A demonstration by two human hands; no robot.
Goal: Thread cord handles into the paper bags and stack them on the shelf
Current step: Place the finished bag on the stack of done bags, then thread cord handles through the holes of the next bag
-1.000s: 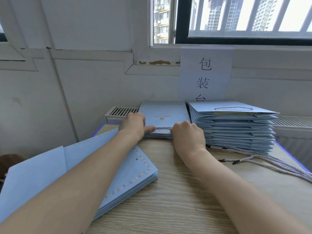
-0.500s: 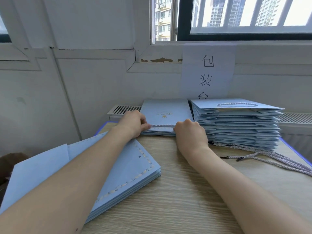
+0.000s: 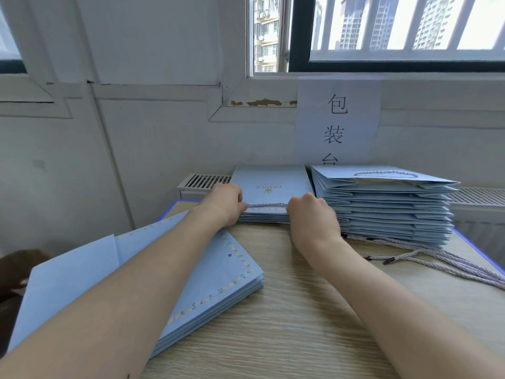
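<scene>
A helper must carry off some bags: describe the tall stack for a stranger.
Find the paper sign under the window. Just below it, at the table's far right, stands the tall stack of blue bags. It rises far above the low pile beside it and the near-left pile, with a cord handle lying on top.

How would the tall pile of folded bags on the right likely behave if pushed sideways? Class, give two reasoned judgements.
The tall pile would probably shear rather than slide as one: it is many separate folded bags with ragged, uneven edges. Its smooth paper likely slips, so top bags may skew first, perhaps onto the lower pile beside it.
</scene>
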